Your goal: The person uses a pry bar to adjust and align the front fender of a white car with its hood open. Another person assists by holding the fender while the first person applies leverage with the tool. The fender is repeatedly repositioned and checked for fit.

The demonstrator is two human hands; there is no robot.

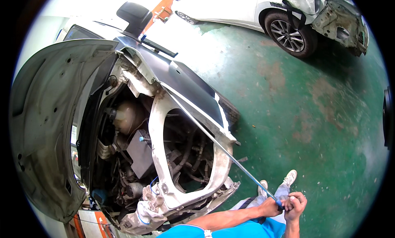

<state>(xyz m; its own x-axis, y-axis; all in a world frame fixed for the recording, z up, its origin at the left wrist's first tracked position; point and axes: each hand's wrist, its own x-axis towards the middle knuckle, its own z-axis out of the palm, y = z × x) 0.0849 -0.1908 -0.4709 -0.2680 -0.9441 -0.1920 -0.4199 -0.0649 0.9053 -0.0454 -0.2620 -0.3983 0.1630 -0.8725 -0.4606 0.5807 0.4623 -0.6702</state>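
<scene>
- Green painted floor (279,131), glossy in the light and worn to brownish patches, spreads ahead of the hands and to their right.
- Far beyond the hands stands a white car (222,5) with smooth panels, a many-spoked metal wheel (288,35) and, at one end, crumpled bare sheet metal (341,26) with torn edges.
- Left hand (269,208): fingers wrapped around a long, slim, straight metal rod (242,167) near its blue end (279,203).
- Right hand (295,205): just beside the left, fingers curled at that blue end; whether it grips or merely touches, I cannot tell.
- From the hands, the smooth, shiny rod slants away to the upper left, passing over the edge of the opened car; whether its far end touches the bodywork is unclear.
- Left of the hands, a pale, scuffed metal frame (155,143) curves around a large oval opening, with dark ribbed and smooth hoses (197,160) showing through.
- Further left sit a rounded, yellowed plastic tank (129,116) and a flat-sided grey box (140,155).
- Farthest left of the hands, a raised hood (45,127) shows its dull, grimy, ribbed underside.
- Beyond the frame, a dark fender (189,82) has a smooth sheen.
</scene>
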